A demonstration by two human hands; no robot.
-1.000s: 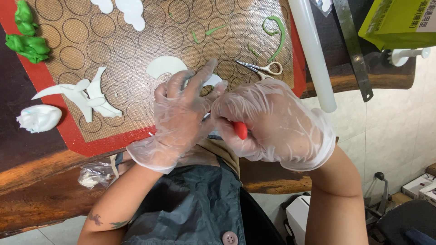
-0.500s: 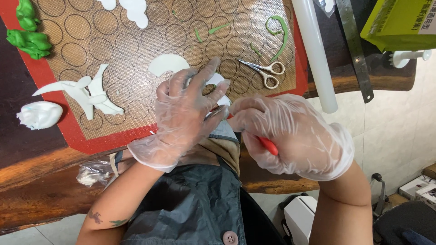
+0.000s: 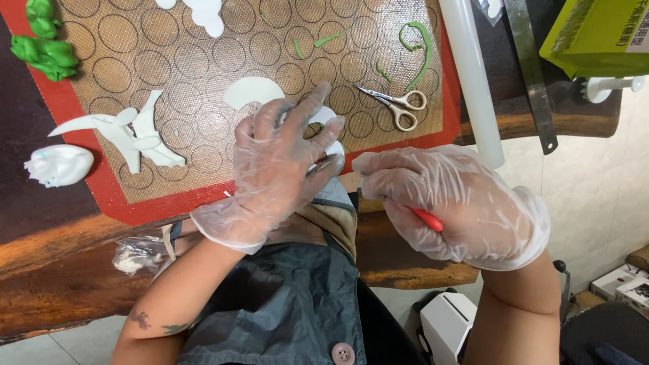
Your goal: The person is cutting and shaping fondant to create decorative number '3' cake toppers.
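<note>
**Trimming white paste at the mat's near edge**

Here, fingers first. Left hand (image 3: 280, 165), gloved, spread flat, fingertips pressing down on a white paste piece (image 3: 323, 120) lying on the mat; nothing gripped, just pinned. Right hand (image 3: 453, 203), also gloved, curled tight around a red-handled tool (image 3: 427, 219), the metal tip (image 3: 323, 164) slanting in under the left fingers; exact point of contact hidden by the glove.

Probably best done with light, even pressure from the flat fingers so the soft piece does not stretch, and with the tip kept low and steady, drawn away from the fingertips rather than toward them. Worth turning the piece rather than twisting the wrist.

White piece directly beneath the left fingertips, just ahead of the tool tip, close to the red border of the baking mat (image 3: 169, 203).

Further out: another white crescent (image 3: 251, 91) just beyond the fingers; small scissors (image 3: 395, 105) to the right; thin green strips (image 3: 419, 40) beyond those; white cut shapes (image 3: 132, 135) to the left; green lumps (image 3: 44, 51) at the far left corner; a white rolling pin (image 3: 473, 88) and a metal ruler (image 3: 531, 74) off the mat on the right.
</note>
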